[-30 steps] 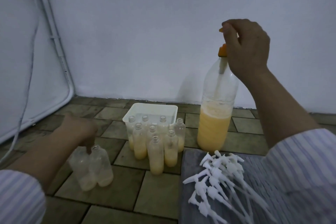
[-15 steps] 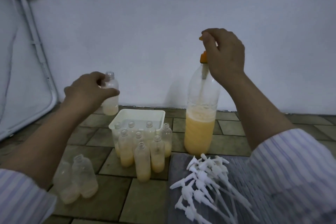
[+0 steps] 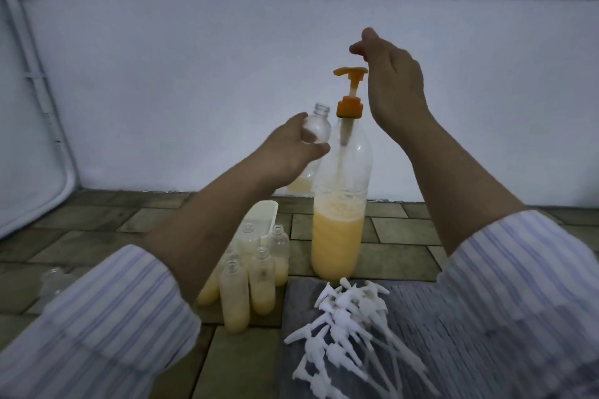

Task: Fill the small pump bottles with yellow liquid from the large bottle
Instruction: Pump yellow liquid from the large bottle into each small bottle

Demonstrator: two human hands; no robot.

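Since half a second ago our left hand has carried the small bottle over beside the large bottle, fingers pinching it, mouth just below the orange pump spout. Our right hand has lifted off the pump head, loosely curled, holding nothing. Pump looks risen; next press should fill.

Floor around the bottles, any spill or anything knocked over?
No spill shows. The large bottle and filled small bottles stand upright. Only the white pump heads lie in a loose heap on the grey mat.
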